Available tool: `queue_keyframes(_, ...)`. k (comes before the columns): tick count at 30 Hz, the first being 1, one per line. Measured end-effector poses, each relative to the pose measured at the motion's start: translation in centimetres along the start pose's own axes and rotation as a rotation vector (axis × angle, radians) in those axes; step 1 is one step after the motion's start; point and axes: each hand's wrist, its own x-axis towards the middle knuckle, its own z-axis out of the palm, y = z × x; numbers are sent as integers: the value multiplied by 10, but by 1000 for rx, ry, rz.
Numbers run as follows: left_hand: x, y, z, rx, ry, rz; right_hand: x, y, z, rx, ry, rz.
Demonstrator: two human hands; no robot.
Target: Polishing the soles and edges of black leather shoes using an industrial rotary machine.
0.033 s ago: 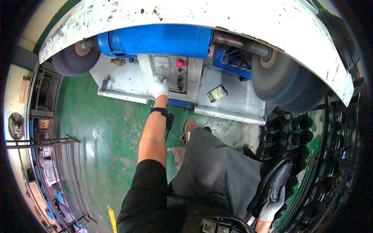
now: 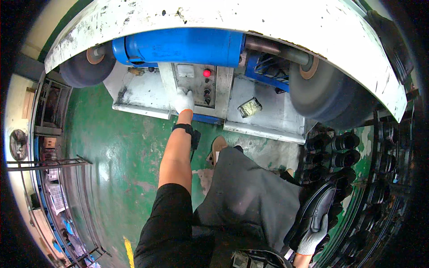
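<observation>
— Where does the single head view sit?
— High on the person's head, facing steeply down; the blue machine (image 2: 183, 44) fills the upper frame, the green floor (image 2: 120, 152) lies well below, lower left.
— Close?
— Within arm's reach of the control panel (image 2: 199, 85).

Control panel (image 2: 196, 85) between two wheels (image 2: 85, 67) — rack (image 2: 357, 178) right.

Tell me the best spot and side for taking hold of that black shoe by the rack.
Grip the black shoe around its rear, at the heel and collar, coming from the lower end. It stands toe-up, so the heel end points toward the person, and its opening gives the fingers an edge. The gloved right hand already wraps that lower part. The left hand is at the machine's control panel.
</observation>
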Motion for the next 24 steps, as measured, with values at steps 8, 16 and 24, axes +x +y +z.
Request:
queue_keyframes(8, 0, 0, -4, -14, 18, 34, -8, -2, 21, 4, -5, 11)
queue_keyframes(16, -9, 16, -17, 28, -33, 46, -7, -1, 17, 7, -7, 19)
queue_keyframes(24, -9, 12, -19, 50, -25, 91, -7, -1, 18, 16, -27, 22)
